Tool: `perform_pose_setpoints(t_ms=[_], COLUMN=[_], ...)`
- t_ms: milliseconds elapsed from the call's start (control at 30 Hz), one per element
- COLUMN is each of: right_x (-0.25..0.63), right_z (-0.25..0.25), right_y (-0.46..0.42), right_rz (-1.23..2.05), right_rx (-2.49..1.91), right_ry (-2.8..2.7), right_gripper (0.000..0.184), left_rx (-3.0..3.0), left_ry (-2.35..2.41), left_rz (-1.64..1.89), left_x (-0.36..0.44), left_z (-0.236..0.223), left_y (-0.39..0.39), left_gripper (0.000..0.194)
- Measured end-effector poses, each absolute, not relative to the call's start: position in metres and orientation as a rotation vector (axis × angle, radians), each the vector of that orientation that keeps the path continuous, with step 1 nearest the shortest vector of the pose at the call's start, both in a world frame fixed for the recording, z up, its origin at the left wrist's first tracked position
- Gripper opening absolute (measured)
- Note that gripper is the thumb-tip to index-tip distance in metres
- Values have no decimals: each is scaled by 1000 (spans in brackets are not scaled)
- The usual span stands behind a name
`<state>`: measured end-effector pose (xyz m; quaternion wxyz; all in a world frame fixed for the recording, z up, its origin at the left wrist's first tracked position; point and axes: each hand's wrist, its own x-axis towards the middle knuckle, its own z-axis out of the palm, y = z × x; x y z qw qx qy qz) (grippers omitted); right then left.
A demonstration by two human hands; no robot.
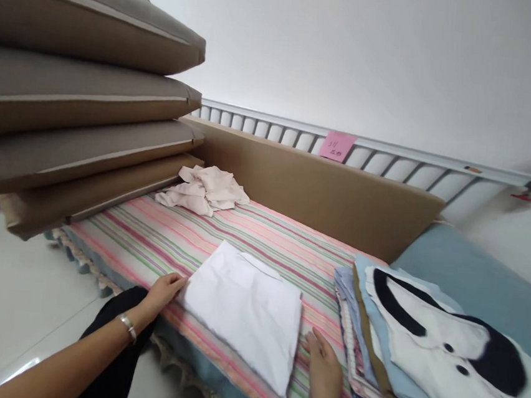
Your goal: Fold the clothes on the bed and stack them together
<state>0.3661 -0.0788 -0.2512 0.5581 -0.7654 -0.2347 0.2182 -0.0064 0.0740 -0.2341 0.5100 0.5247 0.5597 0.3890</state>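
A folded white garment (245,313) lies flat on a striped sheet (168,233) in front of me. At its left edge, the fingers of my left hand (165,296) are closed together on the cloth; a silver bracelet is on that wrist. My right hand (324,373) is just off the garment's right edge, holding nothing, with its fingers loosely curved and a little apart. To the right of this hand rises a stack of folded clothes (384,373), topped by a white piece with black patterns (448,348).
Thick brown-grey cushions (83,94) are stacked at the left. A crumpled pale cloth (207,188) lies near them. Along the back stands a brown panel (304,187) before a white railing (391,164) with a pink note (337,146). A blue-grey surface (484,270) extends at the right.
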Motion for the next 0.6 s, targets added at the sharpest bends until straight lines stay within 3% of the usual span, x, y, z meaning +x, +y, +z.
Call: perform_pose_setpoints(t_ms=[133, 333, 600], right_x=[367, 370, 370], right_z=[-235, -226, -228], right_y=[-71, -31, -10], right_rz=[580, 503, 612], right_rx=[-1853, -1879, -1729], right_ry=[-583, -692, -846], right_gripper=[68, 41, 57], left_rx=[1508, 1496, 1449], left_ry=[1403, 1376, 1368], left_rz=[863, 716, 652], left_x=[-7, -14, -11], left_z=[-242, -245, -236], left_y=[80, 87, 86], left_gripper=[45, 50, 54])
